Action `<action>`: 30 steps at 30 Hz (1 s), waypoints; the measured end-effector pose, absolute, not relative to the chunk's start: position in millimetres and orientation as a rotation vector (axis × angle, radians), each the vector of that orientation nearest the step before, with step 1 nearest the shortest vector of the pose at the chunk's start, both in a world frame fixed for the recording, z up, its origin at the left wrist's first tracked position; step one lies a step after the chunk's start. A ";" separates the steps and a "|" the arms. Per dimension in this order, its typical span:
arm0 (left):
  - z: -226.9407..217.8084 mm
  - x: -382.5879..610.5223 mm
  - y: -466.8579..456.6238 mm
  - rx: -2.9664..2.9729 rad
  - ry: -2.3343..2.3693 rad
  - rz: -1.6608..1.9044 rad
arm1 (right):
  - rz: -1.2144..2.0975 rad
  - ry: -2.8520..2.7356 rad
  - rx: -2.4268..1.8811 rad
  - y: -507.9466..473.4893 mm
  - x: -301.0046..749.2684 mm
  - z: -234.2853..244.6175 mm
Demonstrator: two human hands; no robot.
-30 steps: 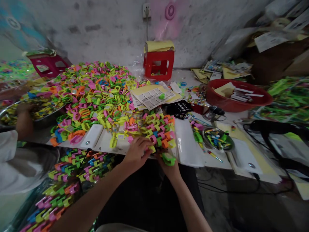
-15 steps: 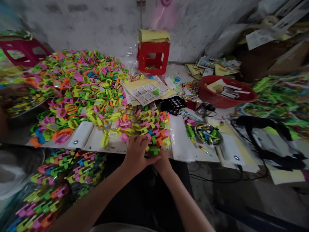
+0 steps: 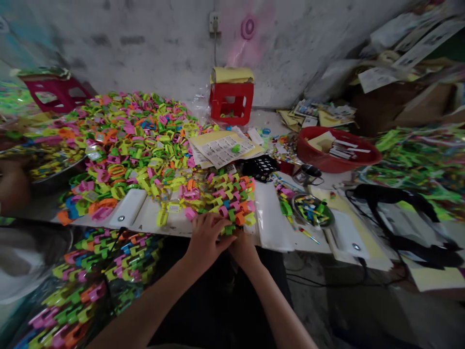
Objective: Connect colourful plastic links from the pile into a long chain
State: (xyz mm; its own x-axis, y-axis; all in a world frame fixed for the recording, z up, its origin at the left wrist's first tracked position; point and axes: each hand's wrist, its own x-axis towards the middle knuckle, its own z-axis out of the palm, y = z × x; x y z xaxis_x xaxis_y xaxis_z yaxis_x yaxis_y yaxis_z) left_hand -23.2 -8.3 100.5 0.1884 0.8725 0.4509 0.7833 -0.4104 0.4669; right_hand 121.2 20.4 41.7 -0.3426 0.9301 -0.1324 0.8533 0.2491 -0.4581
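My left hand (image 3: pixel 205 238) and my right hand (image 3: pixel 244 248) meet at the near edge of the table (image 3: pixel 276 228). Both press on the near end of a woven mat of interlocked plastic pieces (image 3: pixel 230 196) in yellow, pink, green and orange. The left hand's fingers curl over the mat's edge. A green piece (image 3: pixel 228 229) sits right at the fingertips of both hands. The right hand's fingers are mostly hidden behind the left hand.
A large heap of loose coloured plastic pieces (image 3: pixel 123 140) covers the left of the table. A red stool (image 3: pixel 231 102) stands at the back, a red bowl (image 3: pixel 337 150) at the right. Linked strips (image 3: pixel 90 281) hang below the table. Another person's arm (image 3: pixel 14 186) is at far left.
The green piece held out to the right a second ago is now at the mat's edge. My hands have drawn together there. The camera view has shifted slightly.
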 end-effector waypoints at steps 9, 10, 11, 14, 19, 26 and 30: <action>95.1 -26.7 -4.8 2.313 1.682 1.151 | 0.620 -2.516 -1.572 30.3 119.9 49.2; 94.3 -26.6 -4.8 2.306 1.699 1.171 | 0.628 -2.544 -1.573 32.7 119.6 51.0; 93.4 -26.1 -5.1 2.293 1.714 1.191 | 0.639 -2.566 -1.576 34.9 119.3 52.6; 90.6 -23.1 -6.8 2.229 1.747 1.255 | 0.665 -2.622 -1.562 39.2 117.6 54.8; 86.6 -17.5 -8.4 2.168 1.826 1.246 | 0.697 -2.665 -1.529 42.0 116.6 53.6; 85.0 -14.6 -9.0 2.188 1.916 1.252 | 0.733 -2.644 -1.501 40.4 115.1 47.5; 92.2 -12.1 -8.1 2.183 1.976 1.173 | 0.761 -2.609 -1.484 39.0 107.9 40.7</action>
State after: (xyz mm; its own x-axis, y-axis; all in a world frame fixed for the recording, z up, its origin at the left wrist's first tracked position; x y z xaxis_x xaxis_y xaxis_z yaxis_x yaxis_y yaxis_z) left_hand -12.1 -8.1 92.2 -0.0508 0.8483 0.5271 0.8690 -0.2225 0.4419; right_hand 107.9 39.0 40.7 -0.5401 0.8181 -0.1975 0.7961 0.4204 -0.4353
